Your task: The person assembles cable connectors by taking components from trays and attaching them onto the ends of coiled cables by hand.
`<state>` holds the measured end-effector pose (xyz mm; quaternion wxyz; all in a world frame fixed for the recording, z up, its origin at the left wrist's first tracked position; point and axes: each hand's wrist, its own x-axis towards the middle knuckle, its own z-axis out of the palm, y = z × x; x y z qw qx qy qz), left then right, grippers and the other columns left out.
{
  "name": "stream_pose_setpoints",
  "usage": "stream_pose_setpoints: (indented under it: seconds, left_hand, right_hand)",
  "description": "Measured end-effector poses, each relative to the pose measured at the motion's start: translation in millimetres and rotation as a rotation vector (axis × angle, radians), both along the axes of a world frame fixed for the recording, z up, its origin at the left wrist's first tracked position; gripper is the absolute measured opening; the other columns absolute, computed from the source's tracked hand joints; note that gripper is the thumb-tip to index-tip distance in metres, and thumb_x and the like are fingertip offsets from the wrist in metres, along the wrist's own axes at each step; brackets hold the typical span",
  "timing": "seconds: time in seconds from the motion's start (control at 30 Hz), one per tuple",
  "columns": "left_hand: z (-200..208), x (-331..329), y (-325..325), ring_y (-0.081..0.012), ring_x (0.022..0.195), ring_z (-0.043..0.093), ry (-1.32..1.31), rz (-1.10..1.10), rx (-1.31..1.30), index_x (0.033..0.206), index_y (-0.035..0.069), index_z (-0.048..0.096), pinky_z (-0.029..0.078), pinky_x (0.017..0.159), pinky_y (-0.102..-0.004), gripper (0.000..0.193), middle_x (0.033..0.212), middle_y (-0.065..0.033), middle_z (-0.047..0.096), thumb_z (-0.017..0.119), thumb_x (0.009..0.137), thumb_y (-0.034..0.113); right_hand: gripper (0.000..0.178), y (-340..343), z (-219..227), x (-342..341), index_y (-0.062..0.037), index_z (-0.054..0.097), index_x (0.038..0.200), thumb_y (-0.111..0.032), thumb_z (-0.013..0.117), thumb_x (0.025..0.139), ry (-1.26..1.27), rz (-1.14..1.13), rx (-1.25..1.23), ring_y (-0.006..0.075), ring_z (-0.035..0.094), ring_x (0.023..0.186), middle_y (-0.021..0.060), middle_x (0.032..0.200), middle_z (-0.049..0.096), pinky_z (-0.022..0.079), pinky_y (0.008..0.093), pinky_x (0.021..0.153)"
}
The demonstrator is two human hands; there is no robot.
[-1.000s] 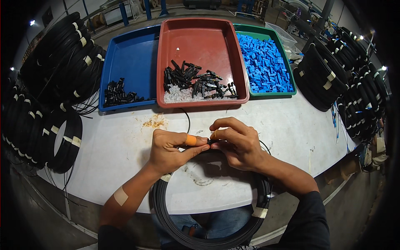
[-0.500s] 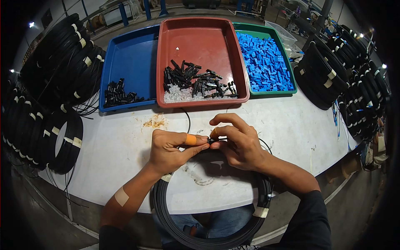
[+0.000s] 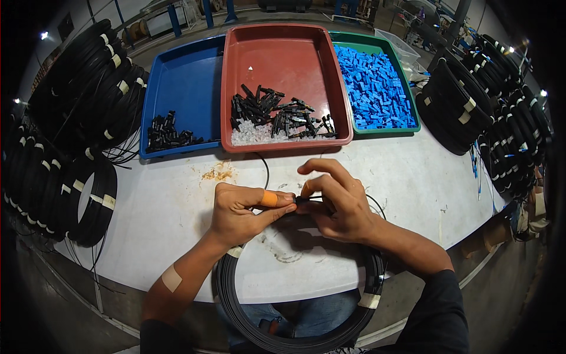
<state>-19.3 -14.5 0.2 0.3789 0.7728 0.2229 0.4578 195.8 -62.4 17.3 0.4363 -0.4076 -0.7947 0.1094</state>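
Observation:
Above the far side of a coil of thin black cable (image 3: 227, 289), my two hands meet. My left hand (image 3: 239, 212), orange tape round one digit, pinches a small black connector (image 3: 299, 200) between thumb and finger. From the connector a thin black cable runs right into my right hand (image 3: 345, 203), whose thumb and taped finger close round it there; its index finger is raised. Fingertips hide much of the connector. The coil, bound with pale tape, hangs over the table's near edge above my lap.
A red tray (image 3: 283, 53) holds black connector parts and small clear pieces. To its left, a blue tray (image 3: 188, 76) contains black parts; to its right, a green tray (image 3: 417, 112) is filled with blue pieces. Cable coils (image 3: 88, 197) are stacked left and right on the white table (image 3: 413, 194).
My right thumb and fingers have drawn slightly right, away from my left fingertips, showing more of the connector's end. My left hand and the coil stay almost still.

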Motion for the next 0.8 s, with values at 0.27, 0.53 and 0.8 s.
stream_pose_setpoints:
  seconds: [0.27, 0.53, 0.8]
  left_hand:
    - [0.7, 0.6, 0.9, -0.0205, 0.082, 0.077, 0.029, -0.024, 0.072, 0.091, -0.003, 0.078, 0.062, 0.078, -0.028, 0.016, 0.09, -0.0151, 0.077, 0.082, 0.076, -0.005]
    - [0.9, 0.3, 0.6, -0.0204, 0.082, 0.077, 0.028, -0.025, 0.102, 0.092, -0.002, 0.079, 0.062, 0.077, -0.0274, 0.017, 0.09, -0.0151, 0.077, 0.081, 0.075, -0.006]
    - [1.5, 1.3, -0.1, -0.0197, 0.081, 0.077, 0.017, 0.015, 0.035, 0.09, -0.002, 0.079, 0.062, 0.077, -0.0267, 0.015, 0.089, -0.0143, 0.077, 0.081, 0.076, -0.005]
  right_hand:
    - [0.026, 2.1, -7.9, 2.8, -0.0056, 0.061, 0.095, 0.003, 0.076, 0.076, -0.077, 0.038, 0.048, 0.0249, 0.07, 0.076, 0.0097, 0.119, 0.062, 0.054, 0.0349, 0.055]
    - [0.021, 1.1, -8.3, -0.5, -0.0071, 0.061, 0.095, -0.005, 0.076, 0.081, -0.132, -0.038, -0.002, 0.0244, 0.069, 0.074, 0.0051, 0.122, 0.061, 0.052, 0.036, 0.053]
    - [0.034, 0.6, -8.2, 2.6, -0.0072, 0.063, 0.096, 0.006, 0.08, 0.071, -0.111, -0.022, 0.067, 0.0244, 0.071, 0.078, 0.0132, 0.122, 0.06, 0.055, 0.0324, 0.053]
